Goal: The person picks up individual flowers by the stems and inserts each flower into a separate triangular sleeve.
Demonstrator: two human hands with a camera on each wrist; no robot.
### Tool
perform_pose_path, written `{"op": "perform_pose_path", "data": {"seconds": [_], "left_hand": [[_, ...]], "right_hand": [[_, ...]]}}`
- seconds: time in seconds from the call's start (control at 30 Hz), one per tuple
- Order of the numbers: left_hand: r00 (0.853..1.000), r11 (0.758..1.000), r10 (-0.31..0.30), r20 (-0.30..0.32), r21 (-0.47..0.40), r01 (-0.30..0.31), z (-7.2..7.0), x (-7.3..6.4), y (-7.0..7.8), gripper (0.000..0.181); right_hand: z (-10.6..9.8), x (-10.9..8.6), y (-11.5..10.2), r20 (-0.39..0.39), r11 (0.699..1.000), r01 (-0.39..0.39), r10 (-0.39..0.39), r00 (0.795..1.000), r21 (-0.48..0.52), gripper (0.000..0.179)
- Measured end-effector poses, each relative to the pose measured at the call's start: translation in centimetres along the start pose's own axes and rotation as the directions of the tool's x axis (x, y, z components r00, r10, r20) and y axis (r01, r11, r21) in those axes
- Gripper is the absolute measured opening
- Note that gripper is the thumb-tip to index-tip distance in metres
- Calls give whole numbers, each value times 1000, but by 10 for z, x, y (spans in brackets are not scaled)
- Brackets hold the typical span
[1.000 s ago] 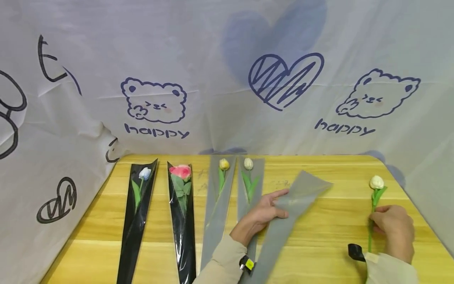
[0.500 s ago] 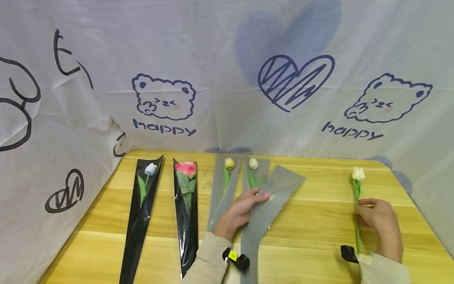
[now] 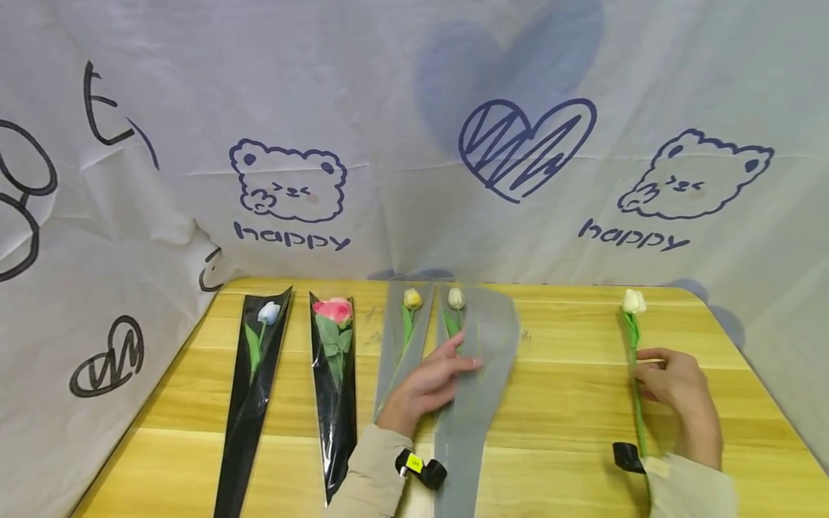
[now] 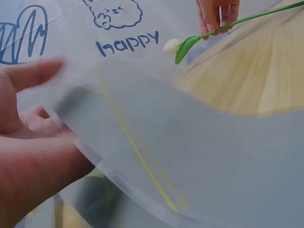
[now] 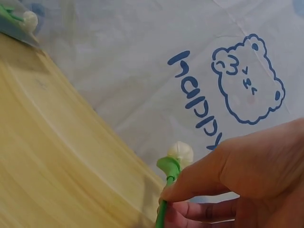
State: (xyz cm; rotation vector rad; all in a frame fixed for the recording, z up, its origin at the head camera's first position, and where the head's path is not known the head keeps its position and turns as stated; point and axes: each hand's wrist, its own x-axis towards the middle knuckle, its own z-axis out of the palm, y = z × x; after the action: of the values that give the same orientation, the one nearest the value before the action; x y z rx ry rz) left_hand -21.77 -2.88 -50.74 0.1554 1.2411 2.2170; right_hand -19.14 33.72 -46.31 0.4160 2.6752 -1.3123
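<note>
My right hand point(image 3: 676, 385) pinches the green stem of a white tulip point(image 3: 635, 301) between thumb and fingers, the bloom pointing away from me. The right wrist view shows the same tulip point(image 5: 179, 154) just beyond the thumb. My left hand point(image 3: 424, 388) holds the edge of a grey translucent flower sleeve point(image 3: 488, 345), one finger stretched out past it. In the left wrist view the sleeve point(image 4: 213, 156) bows outward in front of the hand point(image 4: 33, 166), partly hiding the fingertips. This sleeve overlaps another grey sleeve with a whitish tulip point(image 3: 456, 298) inside.
On the wooden table point(image 3: 563, 432), further left, lie a yellow tulip point(image 3: 412, 298) in a grey sleeve, a pink rose point(image 3: 333, 311) in a black sleeve and a blue tulip point(image 3: 268, 312) in another black sleeve. A printed white cloth point(image 3: 388, 144) hangs behind.
My left hand has moved left with the grey sleeve, whose top now stands straighter and spreads wider. The right hand has carried the white tulip left, towards the sleeve.
</note>
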Motion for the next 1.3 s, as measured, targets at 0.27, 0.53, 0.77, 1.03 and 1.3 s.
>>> {"op": "perform_pose_path", "data": {"seconds": [0.27,0.53,0.77,1.03,1.3], "left_hand": [[989,988,76,-127,141,-58,2,-4,10,67],[991,972,112,-74,214,-94,4,-7,16,82],[982,981,139,-128,156,-118,4,-6,19,47],[980,980,143,-141,162,-120,3,-6,20,70],[961,927,226,-158,337,-162,6,-3,18,13]], "right_hand": [[9,-5,-16,-69,993,114,-113,991,14,46],[16,-8,-33,-157,975,202,-186,970,89,43],[17,-12,-43,-201,971,211,-186,962,111,42],[18,-14,-50,-225,947,272,-232,946,169,42],[22,-18,-69,-337,682,374,-195,921,628,21]]}}
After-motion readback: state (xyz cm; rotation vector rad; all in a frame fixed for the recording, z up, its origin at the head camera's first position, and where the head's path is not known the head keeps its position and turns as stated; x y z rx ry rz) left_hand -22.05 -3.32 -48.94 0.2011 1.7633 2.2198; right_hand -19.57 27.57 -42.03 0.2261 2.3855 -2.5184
